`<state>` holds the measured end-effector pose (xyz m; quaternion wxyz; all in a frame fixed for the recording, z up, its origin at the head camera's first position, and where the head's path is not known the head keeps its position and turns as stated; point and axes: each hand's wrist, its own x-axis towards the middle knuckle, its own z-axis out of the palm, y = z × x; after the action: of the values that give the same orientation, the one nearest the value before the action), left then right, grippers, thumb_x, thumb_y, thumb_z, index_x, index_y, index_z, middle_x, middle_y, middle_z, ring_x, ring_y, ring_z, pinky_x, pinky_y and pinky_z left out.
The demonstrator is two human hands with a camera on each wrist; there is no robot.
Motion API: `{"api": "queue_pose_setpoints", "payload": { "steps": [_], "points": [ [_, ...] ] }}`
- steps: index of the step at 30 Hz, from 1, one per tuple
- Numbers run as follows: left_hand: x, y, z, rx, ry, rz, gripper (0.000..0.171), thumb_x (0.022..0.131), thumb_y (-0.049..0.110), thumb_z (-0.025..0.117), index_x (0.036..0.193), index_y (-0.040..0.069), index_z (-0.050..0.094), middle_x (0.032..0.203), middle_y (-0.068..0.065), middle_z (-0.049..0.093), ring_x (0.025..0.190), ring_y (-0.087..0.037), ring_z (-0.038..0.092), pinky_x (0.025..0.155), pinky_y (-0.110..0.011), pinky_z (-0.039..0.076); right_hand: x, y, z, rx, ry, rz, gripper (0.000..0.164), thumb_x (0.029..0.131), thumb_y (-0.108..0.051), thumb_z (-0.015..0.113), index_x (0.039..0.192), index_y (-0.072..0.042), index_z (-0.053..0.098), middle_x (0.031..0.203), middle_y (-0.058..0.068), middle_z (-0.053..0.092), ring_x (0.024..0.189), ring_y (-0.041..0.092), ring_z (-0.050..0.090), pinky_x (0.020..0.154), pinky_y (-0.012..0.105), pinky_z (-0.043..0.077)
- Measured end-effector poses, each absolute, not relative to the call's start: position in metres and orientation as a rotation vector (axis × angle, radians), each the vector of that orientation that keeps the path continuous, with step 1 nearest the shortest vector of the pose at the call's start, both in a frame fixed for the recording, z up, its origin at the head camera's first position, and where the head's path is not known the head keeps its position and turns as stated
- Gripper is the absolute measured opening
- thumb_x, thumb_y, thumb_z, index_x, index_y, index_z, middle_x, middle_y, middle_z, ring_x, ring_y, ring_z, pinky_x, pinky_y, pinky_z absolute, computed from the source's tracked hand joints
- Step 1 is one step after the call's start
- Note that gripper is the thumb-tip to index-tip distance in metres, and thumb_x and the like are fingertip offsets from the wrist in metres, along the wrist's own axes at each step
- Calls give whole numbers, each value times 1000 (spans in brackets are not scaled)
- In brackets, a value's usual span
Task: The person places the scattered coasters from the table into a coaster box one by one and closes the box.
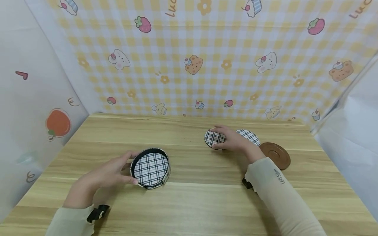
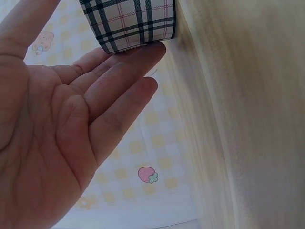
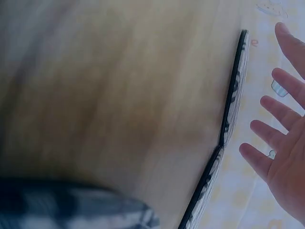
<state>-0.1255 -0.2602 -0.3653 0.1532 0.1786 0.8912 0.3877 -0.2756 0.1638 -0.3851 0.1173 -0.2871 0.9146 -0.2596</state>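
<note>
At the left of the head view, my left hand (image 1: 113, 170) holds a round plaid coaster holder (image 1: 167, 177) by its left side, thumb at the near rim and fingers behind. Inside it lies a black-and-white plaid coaster (image 1: 151, 168). In the left wrist view, fingertips (image 2: 153, 50) touch the holder's side wall (image 2: 136, 24) low down, close to the table. My right hand (image 1: 231, 139) reaches over a round plaid coaster (image 1: 214, 140), its fingers spread above the coaster. The right wrist view shows those fingers straight and apart, beside two coasters (image 3: 234, 90) seen edge-on.
Right of the right hand lies another plaid coaster (image 1: 249, 135), partly covered by the hand. A brown round disc (image 1: 276, 155) with a ringed centre sits beside the right forearm. A yellow checked cloth (image 1: 177, 42) hangs behind the wooden table (image 1: 195, 209). A blurred plaid thing (image 3: 71, 205) fills the right wrist view's lower left.
</note>
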Motion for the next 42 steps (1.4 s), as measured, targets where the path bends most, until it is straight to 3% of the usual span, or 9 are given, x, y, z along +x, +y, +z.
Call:
{"api": "queue_pose_setpoints", "payload": {
  "steps": [16,24,32,42],
  "points": [
    [-124,-259,-366,494,2570,1090,86,81,29,82,145,-2,35,152,-27,40,129,-53,50,107,-62,41,-283,168,-389,-779,2658,-644,77,84,-34,79,149,-11,45,162,28,20,149,48,21,120,64,23],
    [-124,-259,-365,464,2564,1088,86,80,30,82,146,0,36,151,-26,41,130,-52,50,107,-63,41,-281,164,-390,-740,2633,-585,71,85,-34,78,147,-14,49,163,28,16,146,56,15,115,72,22],
    [-124,-260,-364,473,2581,1081,86,80,30,82,146,0,36,151,-25,42,129,-51,51,107,-62,42,-280,156,-387,-728,2616,-542,69,86,-28,79,147,-18,49,163,26,16,147,54,12,113,74,23],
    [-125,-259,-363,468,2584,1066,87,79,32,82,146,1,36,151,-24,43,129,-50,52,107,-63,42,-280,155,-387,-730,2643,-517,66,83,-30,81,142,-20,54,161,25,26,145,53,19,112,73,28]
  ]
}}
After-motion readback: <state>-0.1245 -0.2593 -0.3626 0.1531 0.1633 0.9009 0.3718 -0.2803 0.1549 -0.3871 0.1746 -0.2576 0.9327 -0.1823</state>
